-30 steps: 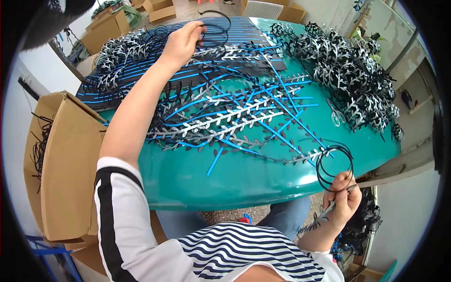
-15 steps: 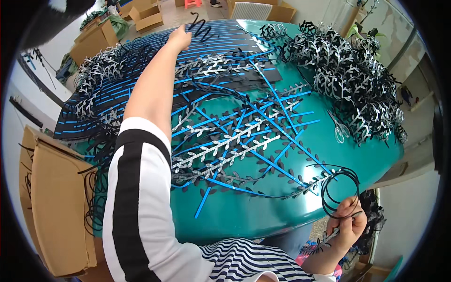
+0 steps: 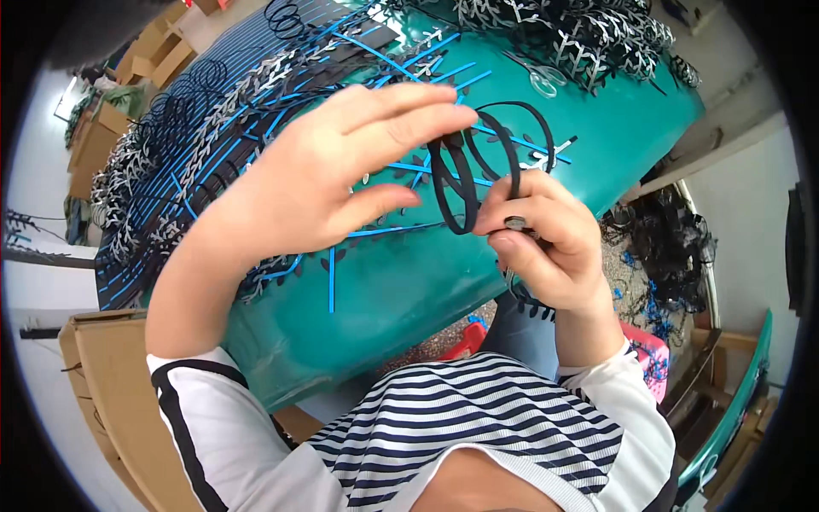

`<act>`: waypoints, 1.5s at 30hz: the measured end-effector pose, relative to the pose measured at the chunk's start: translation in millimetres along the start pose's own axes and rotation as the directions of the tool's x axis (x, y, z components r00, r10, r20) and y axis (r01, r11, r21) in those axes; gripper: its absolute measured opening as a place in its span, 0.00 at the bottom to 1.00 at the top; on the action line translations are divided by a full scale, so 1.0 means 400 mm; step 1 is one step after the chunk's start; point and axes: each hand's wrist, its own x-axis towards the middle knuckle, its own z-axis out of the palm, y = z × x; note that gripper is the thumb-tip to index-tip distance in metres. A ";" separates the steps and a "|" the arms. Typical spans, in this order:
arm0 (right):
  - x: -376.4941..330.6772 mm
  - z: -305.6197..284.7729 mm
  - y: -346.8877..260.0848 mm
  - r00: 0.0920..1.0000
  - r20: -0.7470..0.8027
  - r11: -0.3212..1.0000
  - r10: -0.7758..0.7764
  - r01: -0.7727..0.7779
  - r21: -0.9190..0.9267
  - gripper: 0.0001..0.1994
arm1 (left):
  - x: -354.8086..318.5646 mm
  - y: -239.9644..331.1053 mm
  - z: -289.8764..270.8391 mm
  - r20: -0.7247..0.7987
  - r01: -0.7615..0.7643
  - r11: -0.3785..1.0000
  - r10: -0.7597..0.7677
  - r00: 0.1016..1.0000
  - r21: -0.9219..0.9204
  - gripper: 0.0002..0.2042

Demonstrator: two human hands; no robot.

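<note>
My right hand is closed round a loose coil of black cord, which stands out in wide loops beyond its fingers. The end of a leaf-patterned trim strip shows below the same hand. Facing it, my left hand is open, its fingers stretched out and its thumb apart. Those fingertips are at the near side of the cord loops; I cannot tell whether they touch. Beneath both hands, black and silver leaf trims lie crossed with blue strips on the green table.
Scissors lie near a large heap of leaf trim at the far right. Black sheets with blue lines and more cord coils cover the left side. A cardboard box stands at the table's left edge.
My left hand has come back from the far side of the table to beside my right hand. The right hand has risen inward with the coil, and the whole view has shifted.
</note>
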 end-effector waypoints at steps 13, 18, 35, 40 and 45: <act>-0.040 -0.027 -0.032 1.000 -0.022 0.987 0.010 -0.006 0.162 0.06 | -0.034 -0.058 -0.029 -0.304 0.196 0.948 -0.270 0.914 -0.251 0.08; -0.066 -0.031 -0.017 0.994 -0.039 0.961 0.101 -0.088 0.263 0.09 | -0.027 -0.065 -0.040 -0.350 0.258 0.906 -0.374 0.859 -0.336 0.09; -0.005 0.015 -0.039 0.989 -0.114 0.993 -0.095 0.086 -0.077 0.09 | -0.012 0.045 0.029 0.002 0.326 0.527 -0.523 0.852 -0.785 0.08; -0.027 0.005 -0.043 0.990 -0.006 0.990 -0.139 0.139 0.032 0.09 | -0.020 0.102 0.022 0.159 0.478 0.559 -0.522 0.838 -0.677 0.09; -0.060 -0.012 -0.075 0.988 -0.149 0.998 -0.041 0.047 0.036 0.08 | -0.037 0.084 -0.013 0.069 0.415 0.581 -0.524 0.849 -0.700 0.09</act>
